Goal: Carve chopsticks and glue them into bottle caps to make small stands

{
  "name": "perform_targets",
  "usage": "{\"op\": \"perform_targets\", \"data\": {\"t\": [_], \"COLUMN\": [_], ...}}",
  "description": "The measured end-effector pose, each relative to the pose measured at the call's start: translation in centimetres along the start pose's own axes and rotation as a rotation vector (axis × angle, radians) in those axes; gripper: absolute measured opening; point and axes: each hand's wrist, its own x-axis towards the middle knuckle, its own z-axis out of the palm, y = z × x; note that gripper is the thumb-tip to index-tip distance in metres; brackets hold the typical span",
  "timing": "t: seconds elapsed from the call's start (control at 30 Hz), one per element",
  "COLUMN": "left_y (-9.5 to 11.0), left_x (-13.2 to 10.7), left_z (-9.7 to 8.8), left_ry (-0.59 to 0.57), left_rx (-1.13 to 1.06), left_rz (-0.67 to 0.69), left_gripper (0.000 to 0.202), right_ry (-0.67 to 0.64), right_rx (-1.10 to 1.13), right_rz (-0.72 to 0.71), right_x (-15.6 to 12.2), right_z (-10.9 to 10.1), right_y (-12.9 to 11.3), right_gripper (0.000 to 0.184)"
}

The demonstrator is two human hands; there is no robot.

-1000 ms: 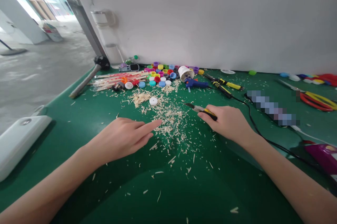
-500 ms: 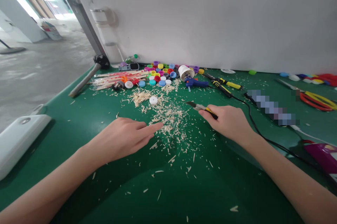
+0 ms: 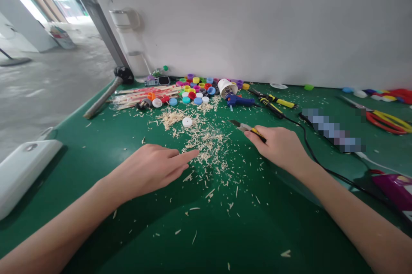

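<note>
We take the scatter of wood shavings [image 3: 209,141] as our landmark; it lies between the two hands on the green table [image 3: 225,239]. Far left of the shavings sits a white box-like device [image 3: 28,171], perhaps set there to leave elbow room. Behind the shavings we see bagged wooden sticks [image 3: 151,94] and, to the right of these, a blue glue gun [image 3: 241,101], probably parked within reach yet off the working spot. Left of the shavings, the left hand [image 3: 156,167] is loosely half open, forefinger reaching their edge, with nothing visible in its grasp. Right of them, the right hand [image 3: 283,149] is curled firmly round the handle of a utility knife [image 3: 247,128]; we judge that this hold keeps the fingers behind the blade. Coloured bottle caps [image 3: 192,95] cluster behind the shavings, while one white cap [image 3: 187,122] rests alone at their far left edge.

As for what escapes us: the picture's edge cuts off the device and, far right of the shavings, a purple object [image 3: 394,190]. A pixelated item [image 3: 333,132], also right of them, is unreadable. The left palm is hidden, and we cannot tell whether the blade touches the table.
</note>
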Motion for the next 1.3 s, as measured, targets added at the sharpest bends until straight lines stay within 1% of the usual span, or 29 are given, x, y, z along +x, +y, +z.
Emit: {"op": "perform_targets", "data": {"t": [0.17, 0.37, 0.47, 0.57, 0.7, 0.9, 1.17, 1.3], "left_y": [-0.06, -0.03, -0.02, -0.01, 0.03, 0.07, 0.07, 0.14], "left_x": [-0.07, -0.03, -0.02, -0.02, 0.03, 0.05, -0.02, 0.08], "left_z": [0.09, -0.06, -0.06, 0.03, 0.09, -0.02, 0.00, -0.08], "left_ry": [-0.027, -0.046, -0.058, -0.077, -0.086, -0.083, -0.083, -0.093], "left_rx": [0.003, -0.014, -0.021, -0.016, -0.021, -0.033, -0.034, -0.037], "left_rz": [0.010, 0.010, 0.001, -0.002, 0.000, 0.004, 0.005, 0.006], "left_gripper": [0.040, 0.040, 0.040, 0.040, 0.041, 0.040, 0.040, 0.040], "right_ry": [0.035, -0.033, -0.032, -0.030, -0.003, 0.063, 0.005, -0.062], "right_rx": [-0.057, -0.049, -0.053, -0.037, -0.022, -0.099, -0.082, -0.056], "right_rz": [-0.004, 0.016, 0.009, 0.024, 0.041, 0.032, 0.057, 0.031], "right_x": [-0.12, -0.19, -0.19, -0.15, -0.06, -0.10, 0.01, -0.04], "right_z": [0.23, -0.07, -0.20, -0.12, 0.22, 0.51, 0.07, -0.38], "right_y": [0.08, -0.11, -0.13, -0.07, 0.04, 0.30, 0.26, 0.06], "right_gripper": [0.049, 0.051, 0.055, 0.053, 0.053, 0.056, 0.055, 0.052]}}
